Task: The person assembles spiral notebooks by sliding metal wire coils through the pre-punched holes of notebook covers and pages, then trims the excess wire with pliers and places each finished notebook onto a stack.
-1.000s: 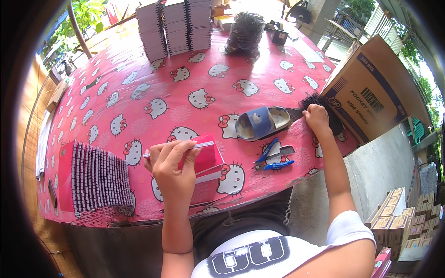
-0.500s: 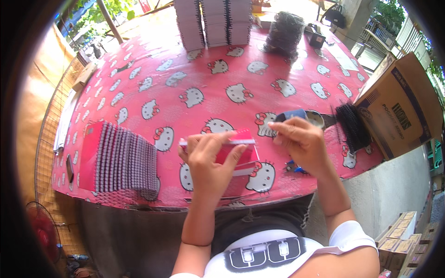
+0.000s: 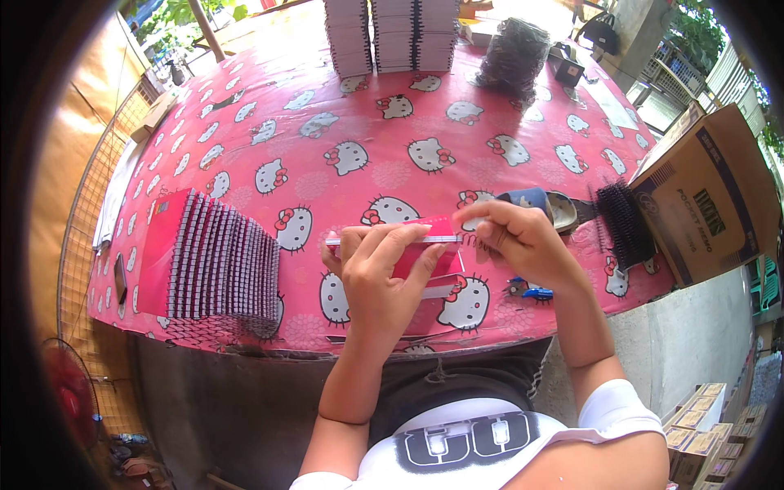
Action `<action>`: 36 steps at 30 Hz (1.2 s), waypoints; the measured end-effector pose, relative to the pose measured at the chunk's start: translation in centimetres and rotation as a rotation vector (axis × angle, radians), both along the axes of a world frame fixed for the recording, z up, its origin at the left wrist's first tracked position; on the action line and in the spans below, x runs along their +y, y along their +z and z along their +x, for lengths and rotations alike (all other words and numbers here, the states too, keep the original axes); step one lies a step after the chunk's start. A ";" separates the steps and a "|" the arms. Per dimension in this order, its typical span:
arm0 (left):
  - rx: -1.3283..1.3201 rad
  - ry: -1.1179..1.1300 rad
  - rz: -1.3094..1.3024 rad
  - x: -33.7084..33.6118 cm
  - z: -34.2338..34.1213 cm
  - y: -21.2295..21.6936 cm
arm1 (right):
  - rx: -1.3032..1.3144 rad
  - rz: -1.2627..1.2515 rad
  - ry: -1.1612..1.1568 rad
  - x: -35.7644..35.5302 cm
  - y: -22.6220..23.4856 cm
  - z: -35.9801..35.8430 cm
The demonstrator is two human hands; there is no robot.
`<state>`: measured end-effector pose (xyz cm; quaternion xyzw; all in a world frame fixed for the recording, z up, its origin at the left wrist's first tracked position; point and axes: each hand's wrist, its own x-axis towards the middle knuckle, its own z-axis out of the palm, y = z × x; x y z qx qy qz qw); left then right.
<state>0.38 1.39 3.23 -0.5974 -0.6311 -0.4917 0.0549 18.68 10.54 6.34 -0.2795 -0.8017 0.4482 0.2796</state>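
A: The right hand (image 3: 523, 238) has come in from the far coils (image 3: 625, 222) to the pad's end.

B: Left hand (image 3: 384, 273) clamps the pink pad (image 3: 425, 257) above the table (image 3: 343, 131); right pinches a wire spiral (image 3: 469, 240), probably just starting. Bound pads (image 3: 220, 261) lie fanned at left; stacks (image 3: 392, 33) wait.

A fanned row of pink notebooks (image 3: 214, 260) lies left on the patterned tablecloth (image 3: 327, 139) (stacked booklets (image 3: 392, 33) behind), cardboard box (image 3: 706, 196) right
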 end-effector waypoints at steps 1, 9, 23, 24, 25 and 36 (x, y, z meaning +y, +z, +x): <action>-0.004 0.002 -0.011 0.0 0.0 0.1 | 0.033 0.111 -0.028 -0.5 -0.4 -0.5; 0.000 -0.005 -0.063 -0.3 -0.4 -0.4 | -0.016 0.609 -0.186 -1.7 -0.4 -2.6; 0.002 0.014 -0.040 -0.1 -0.2 -0.6 | 0.049 0.595 -0.230 -2.4 -0.8 -3.9; -0.001 0.019 -0.037 -0.1 -0.2 -0.6 | 0.063 0.642 -0.250 -2.4 -1.0 -3.9; -0.001 0.014 -0.038 -0.1 -0.2 -0.6 | 0.029 0.665 -0.244 -2.5 -1.0 -3.9; -0.014 -0.112 0.051 1.2 -0.6 -0.5 | -0.640 0.475 -0.228 7.8 -6.1 12.3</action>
